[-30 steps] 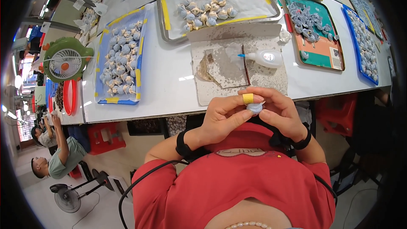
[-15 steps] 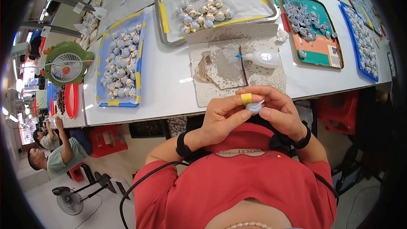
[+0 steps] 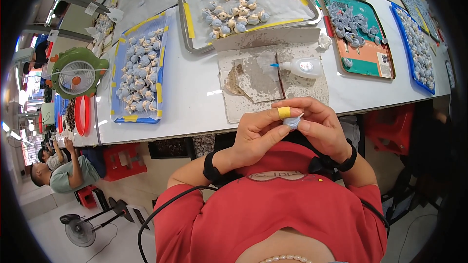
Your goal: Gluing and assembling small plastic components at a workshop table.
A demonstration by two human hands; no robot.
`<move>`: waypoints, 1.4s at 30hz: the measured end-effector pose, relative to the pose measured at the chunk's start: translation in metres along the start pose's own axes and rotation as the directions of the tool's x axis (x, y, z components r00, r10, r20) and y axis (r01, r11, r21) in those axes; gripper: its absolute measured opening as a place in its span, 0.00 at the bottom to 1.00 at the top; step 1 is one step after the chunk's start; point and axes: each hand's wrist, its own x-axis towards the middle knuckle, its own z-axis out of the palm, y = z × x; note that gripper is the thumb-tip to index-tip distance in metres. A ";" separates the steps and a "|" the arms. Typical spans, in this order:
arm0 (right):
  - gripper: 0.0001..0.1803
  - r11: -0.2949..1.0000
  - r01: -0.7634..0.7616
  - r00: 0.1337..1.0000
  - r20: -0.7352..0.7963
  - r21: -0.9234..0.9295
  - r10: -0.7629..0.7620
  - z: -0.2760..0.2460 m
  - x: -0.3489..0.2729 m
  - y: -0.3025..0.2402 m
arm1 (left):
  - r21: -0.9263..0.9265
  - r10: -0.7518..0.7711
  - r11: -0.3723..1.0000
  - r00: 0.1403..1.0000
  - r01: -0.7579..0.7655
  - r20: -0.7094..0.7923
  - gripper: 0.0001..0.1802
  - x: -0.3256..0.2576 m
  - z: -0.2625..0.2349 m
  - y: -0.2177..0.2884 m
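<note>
A small pale-blue figurine piece (image 3: pixel 292 122) with a bit of cream on top sits between my two hands, just off the table's front edge. My left hand (image 3: pixel 258 134) pinches it from the left with thumb and fingers; yellow tape wraps one finger. From the other side my right hand (image 3: pixel 321 125) presses it with thumb and fingertips. The fingers hide part of the piece. Beyond my hands lies a stained cardboard sheet (image 3: pixel 312 95), and on it a white squeeze bottle (image 3: pixel 306 67) with a blue tip lies on its side.
A metal tray (image 3: pixel 187 22) of blue-and-cream figurines stands behind the cardboard. Left is a blue tray (image 3: pixel 117 112) of similar ones, then a green fan (image 3: pixel 75 74). Rightward are a green-and-orange tray (image 3: pixel 363 65) with grey-blue pieces and another blue tray (image 3: pixel 403 34). A co-worker (image 3: pixel 73 170) sits far left.
My fingers have shifted very slightly, and the blue piece has tilted a little between them. The co-worker at the far left has moved an arm and leaned.
</note>
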 end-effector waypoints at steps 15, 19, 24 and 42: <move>0.20 0.997 -0.021 1.000 -0.013 0.078 0.022 -0.003 0.000 0.005 | 0.033 -0.020 0.999 0.999 0.021 -0.041 0.16 0.000 0.002 -0.005; 0.20 0.996 -0.009 1.000 -0.009 0.089 0.010 -0.006 -0.001 0.004 | 0.086 0.038 0.996 0.999 -0.035 -0.029 0.16 0.003 0.005 -0.005; 0.20 0.995 0.018 0.999 0.026 0.099 -0.021 -0.008 0.002 0.002 | 0.141 0.023 0.990 1.000 -0.022 -0.001 0.16 0.004 0.000 -0.005; 0.29 0.846 0.046 0.969 -0.182 -0.532 -0.168 -0.005 0.001 -0.010 | 0.875 0.677 0.267 0.567 0.404 -0.468 0.15 -0.066 -0.127 0.050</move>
